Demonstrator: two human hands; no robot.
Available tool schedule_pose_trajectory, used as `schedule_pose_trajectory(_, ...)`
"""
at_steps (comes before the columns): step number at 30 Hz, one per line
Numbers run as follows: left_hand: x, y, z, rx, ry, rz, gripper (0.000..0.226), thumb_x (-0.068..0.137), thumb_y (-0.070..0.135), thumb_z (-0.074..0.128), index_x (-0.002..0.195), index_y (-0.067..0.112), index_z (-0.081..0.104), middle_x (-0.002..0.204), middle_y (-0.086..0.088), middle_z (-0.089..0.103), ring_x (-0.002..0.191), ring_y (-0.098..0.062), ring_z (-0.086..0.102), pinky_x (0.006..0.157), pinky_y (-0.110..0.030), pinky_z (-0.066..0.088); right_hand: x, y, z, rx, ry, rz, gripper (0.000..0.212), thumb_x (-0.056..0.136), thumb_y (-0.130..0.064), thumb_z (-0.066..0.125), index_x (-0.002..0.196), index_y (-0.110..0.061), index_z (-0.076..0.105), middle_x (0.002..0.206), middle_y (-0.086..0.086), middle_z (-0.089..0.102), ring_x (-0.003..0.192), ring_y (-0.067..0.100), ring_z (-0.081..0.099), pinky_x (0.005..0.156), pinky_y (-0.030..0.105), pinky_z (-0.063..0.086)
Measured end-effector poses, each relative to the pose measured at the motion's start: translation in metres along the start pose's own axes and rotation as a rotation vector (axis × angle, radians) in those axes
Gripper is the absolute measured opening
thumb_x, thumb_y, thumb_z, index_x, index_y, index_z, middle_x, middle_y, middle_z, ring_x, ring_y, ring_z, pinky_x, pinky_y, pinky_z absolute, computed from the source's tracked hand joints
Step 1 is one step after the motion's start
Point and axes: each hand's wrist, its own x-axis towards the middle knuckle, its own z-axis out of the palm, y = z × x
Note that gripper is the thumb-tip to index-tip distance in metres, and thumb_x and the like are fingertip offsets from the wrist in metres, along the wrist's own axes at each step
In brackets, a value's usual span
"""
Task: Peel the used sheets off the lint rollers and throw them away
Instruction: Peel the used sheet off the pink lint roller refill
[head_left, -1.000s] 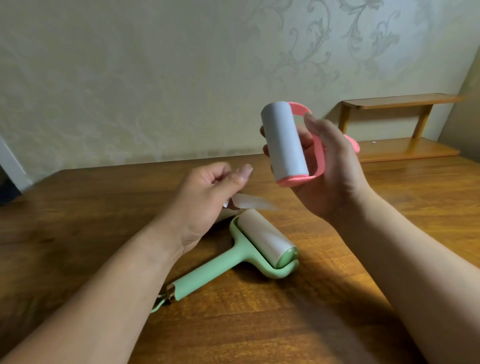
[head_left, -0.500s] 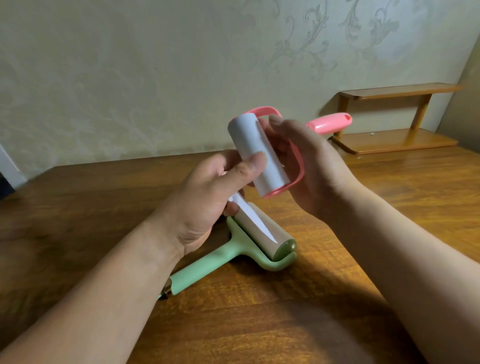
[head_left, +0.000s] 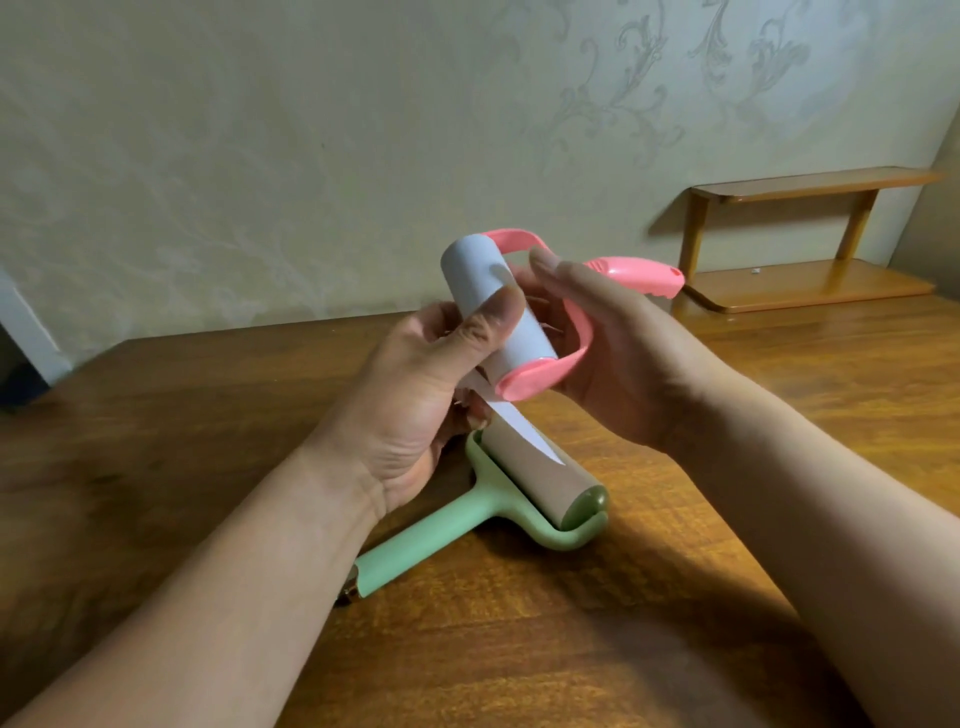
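- Plainly, the left hand (head_left: 415, 410) is closed on the paper roll of the pink lint roller (head_left: 483, 280), its thumb (head_left: 493, 322) flat on the front face and the fingers curled behind.
- A loose white sheet (head_left: 524, 431) trails from under that hand's lower fingers, just below the pink lint roller. I cannot tell whether it is pinched there or merely stuck to the skin.
- The right hand (head_left: 628, 358) cradles the pink lint roller from its right side, with the fingers wrapped over the curved frame and the handle jutting out beyond them.
- The sheet looks thin, limp and nearly weightless. Being tacky on one face, it will likely cling to fingers and fold onto itself.
- It is best lifted at the seam edge or a corner with a thumbnail. The frame should be braced meanwhile, since the roll probably spins freely.
- The green lint roller (head_left: 535, 483) lies on the wooden table (head_left: 675, 597) directly beneath the pink lint roller. Its roll looks tan and dull, so it probably still needs peeling.
- A small wooden shelf (head_left: 810, 275) stands beyond and to the right of the pink lint roller.
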Motion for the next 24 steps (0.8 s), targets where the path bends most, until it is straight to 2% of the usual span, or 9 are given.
schedule_pose_trajectory(2, -0.001, 0.003, 0.0, -0.053, 0.008, 0.016, 0.038, 0.089, 0.048, 0.075, 0.112, 0.018, 0.07, 0.083, 0.002, 0.071, 0.071, -0.012, 0.059, 0.06, -0.026, 0.041, 0.001, 0.0, -0.008, -0.019, -0.002, 0.109, 0.068, 0.111, -0.06, 0.045, 0.13, -0.003, 0.075, 0.114, 0.017, 0.077, 0.101, 0.03, 0.075, 0.093, 0.045, 0.058)
schedule_pose_trajectory(4, 0.0, 0.006, -0.002, -0.117, 0.042, 0.055, 0.041, 0.089, 0.043, 0.075, 0.122, 0.019, 0.067, 0.095, 0.0, 0.073, 0.08, -0.013, 0.063, 0.064, -0.027, 0.043, 0.002, 0.0, -0.016, -0.075, 0.056, 0.279, 0.088, 0.103, -0.077, 0.04, 0.125, 0.001, 0.074, 0.112, 0.021, 0.075, 0.094, 0.032, 0.072, 0.086, 0.043, 0.054)
schedule_pose_trajectory(6, 0.0, 0.009, -0.004, -0.172, 0.073, 0.099, 0.043, 0.089, 0.038, 0.075, 0.128, 0.022, 0.067, 0.104, -0.001, 0.075, 0.088, -0.013, 0.068, 0.067, -0.026, 0.048, 0.003, -0.001, -0.02, -0.245, 0.233, 0.268, 0.075, 0.102, -0.075, 0.048, 0.097, -0.005, 0.075, 0.091, 0.014, 0.076, 0.072, 0.023, 0.068, 0.068, 0.036, 0.049)
schedule_pose_trajectory(8, 0.001, 0.011, -0.007, -0.196, 0.096, 0.14, 0.041, 0.087, 0.034, 0.077, 0.127, 0.028, 0.068, 0.097, 0.006, 0.078, 0.087, -0.011, 0.072, 0.07, -0.026, 0.052, 0.003, -0.004, -0.022, -0.479, 0.392, 0.025, 0.046, 0.102, -0.058, 0.067, 0.084, -0.016, 0.072, 0.074, 0.002, 0.073, 0.061, 0.014, 0.063, 0.058, 0.032, 0.046)
schedule_pose_trajectory(10, 0.002, 0.012, -0.008, -0.185, 0.105, 0.192, 0.041, 0.088, 0.029, 0.079, 0.127, 0.029, 0.066, 0.093, 0.009, 0.078, 0.087, -0.011, 0.073, 0.085, -0.037, 0.055, 0.001, -0.012, -0.021, -0.516, 0.335, -0.218, 0.022, 0.097, -0.041, 0.075, 0.089, -0.021, 0.075, 0.076, -0.006, 0.072, 0.067, 0.01, 0.063, 0.058, 0.028, 0.049)
schedule_pose_trajectory(12, 0.003, 0.012, -0.01, -0.153, 0.118, 0.253, 0.047, 0.088, 0.029, 0.085, 0.13, 0.028, 0.063, 0.095, 0.01, 0.079, 0.092, -0.014, 0.075, 0.097, -0.046, 0.057, -0.002, -0.018, -0.015, -0.47, 0.152, -0.325, 0.009, 0.095, -0.03, 0.076, 0.099, -0.023, 0.08, 0.085, -0.007, 0.074, 0.076, 0.01, 0.065, 0.061, 0.027, 0.053)
schedule_pose_trajectory(14, 0.004, 0.012, -0.011, -0.112, 0.13, 0.316, 0.057, 0.084, 0.035, 0.088, 0.133, 0.025, 0.061, 0.098, 0.009, 0.079, 0.095, -0.016, 0.077, 0.089, -0.041, 0.061, -0.004, -0.02, -0.01, -0.492, 0.041, -0.331, 0.011, 0.094, -0.025, 0.077, 0.103, -0.021, 0.082, 0.09, -0.004, 0.078, 0.081, 0.012, 0.069, 0.065, 0.027, 0.057)
schedule_pose_trajectory(18, 0.005, 0.013, -0.012, -0.09, 0.173, 0.395, 0.078, 0.068, 0.057, 0.098, 0.128, 0.024, 0.06, 0.1, 0.009, 0.077, 0.099, -0.017, 0.076, 0.083, -0.034, 0.061, -0.005, -0.017, -0.005, -0.498, 0.014, -0.303, 0.019, 0.092, -0.019, 0.079, 0.11, -0.015, 0.08, 0.098, 0.005, 0.084, 0.09, 0.017, 0.077, 0.074, 0.029, 0.062)
schedule_pose_trajectory(24, 0.007, 0.012, -0.017, -0.074, 0.198, 0.476, 0.074, 0.068, 0.059, 0.097, 0.124, 0.028, 0.059, 0.1, 0.014, 0.076, 0.099, -0.013, 0.075, 0.082, -0.03, 0.06, -0.004, -0.012, 0.0, -0.411, -0.004, -0.258, 0.022, 0.091, -0.015, 0.079, 0.111, -0.008, 0.077, 0.105, 0.013, 0.085, 0.098, 0.026, 0.08, 0.08, 0.034, 0.063)
